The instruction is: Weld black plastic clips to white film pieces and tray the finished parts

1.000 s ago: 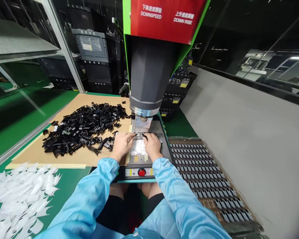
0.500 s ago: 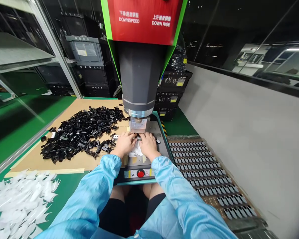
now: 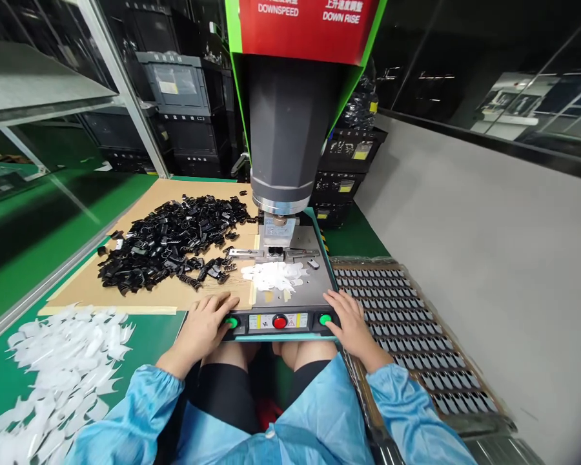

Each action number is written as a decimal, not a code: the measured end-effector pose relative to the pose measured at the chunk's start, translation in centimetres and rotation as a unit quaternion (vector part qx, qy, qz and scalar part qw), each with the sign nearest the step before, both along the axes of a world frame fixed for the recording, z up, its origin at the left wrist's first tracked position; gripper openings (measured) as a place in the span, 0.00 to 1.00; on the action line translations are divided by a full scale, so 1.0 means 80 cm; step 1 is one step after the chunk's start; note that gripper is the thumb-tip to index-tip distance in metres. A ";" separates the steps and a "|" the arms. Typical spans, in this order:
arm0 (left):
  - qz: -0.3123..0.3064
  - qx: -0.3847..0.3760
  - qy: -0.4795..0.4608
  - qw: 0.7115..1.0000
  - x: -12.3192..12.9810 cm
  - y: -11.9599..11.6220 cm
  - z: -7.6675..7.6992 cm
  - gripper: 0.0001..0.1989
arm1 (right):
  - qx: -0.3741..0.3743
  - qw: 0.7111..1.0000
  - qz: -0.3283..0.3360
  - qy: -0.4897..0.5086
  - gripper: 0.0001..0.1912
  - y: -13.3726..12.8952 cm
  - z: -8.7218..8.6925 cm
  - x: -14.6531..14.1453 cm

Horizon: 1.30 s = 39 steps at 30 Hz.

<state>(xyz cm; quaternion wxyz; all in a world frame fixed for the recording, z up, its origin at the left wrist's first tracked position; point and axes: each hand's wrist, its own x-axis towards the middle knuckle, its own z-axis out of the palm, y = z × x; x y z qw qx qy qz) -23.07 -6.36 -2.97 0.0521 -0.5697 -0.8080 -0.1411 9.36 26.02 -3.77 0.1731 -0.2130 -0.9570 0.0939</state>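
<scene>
My left hand (image 3: pixel 204 328) lies over the front left corner of the press base, fingers spread, its thumb at a green button (image 3: pixel 231 322). On the other corner, my right hand (image 3: pixel 351 323) also has its fingers apart, with the thumb on the right green button (image 3: pixel 325 319). Between them is a red button (image 3: pixel 279 321). Under the press head (image 3: pixel 281 142), a small black part (image 3: pixel 275 251) sits in the metal fixture (image 3: pixel 300 253), just below the clear block (image 3: pixel 277 231). White film pieces (image 3: pixel 274 276) lie on the metal plate in front of it.
To the left, a heap of black plastic parts (image 3: pixel 169 242) covers brown board (image 3: pixel 82 294). White pieces (image 3: pixel 72 361) are piled on the green table nearer me. A tray with rows of grey parts (image 3: pixel 416 323) is at the right. Dark crates (image 3: pixel 346 155) stand behind.
Both hands have left the fixture under the press head and moved back and apart to the two green buttons. The black part in the fixture is now uncovered. The view has shifted slightly.
</scene>
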 end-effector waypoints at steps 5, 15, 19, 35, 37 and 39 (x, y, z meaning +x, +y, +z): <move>0.005 0.003 -0.004 1.000 -0.005 0.009 0.007 0.30 | 0.028 0.999 -0.018 -0.002 0.35 0.000 -0.007 -0.007; 0.185 0.056 -0.007 0.981 -0.054 0.051 0.012 0.19 | 0.005 0.998 -0.048 0.050 0.27 -0.009 -0.008 -0.027; 0.206 0.021 0.022 0.978 -0.062 0.069 0.015 0.17 | -0.006 0.996 -0.050 0.072 0.24 -0.012 -0.011 -0.031; -0.084 0.040 -0.021 0.995 -0.042 0.036 0.024 0.19 | -0.020 0.993 -0.047 0.110 0.22 -0.010 -0.019 -0.037; -0.046 0.075 -0.022 0.996 -0.056 0.033 0.028 0.16 | -0.018 0.993 -0.047 0.106 0.22 -0.010 -0.019 -0.036; 0.037 0.097 0.004 0.995 -0.076 0.033 0.031 0.15 | -0.017 0.992 -0.048 0.112 0.22 -0.010 -0.019 -0.037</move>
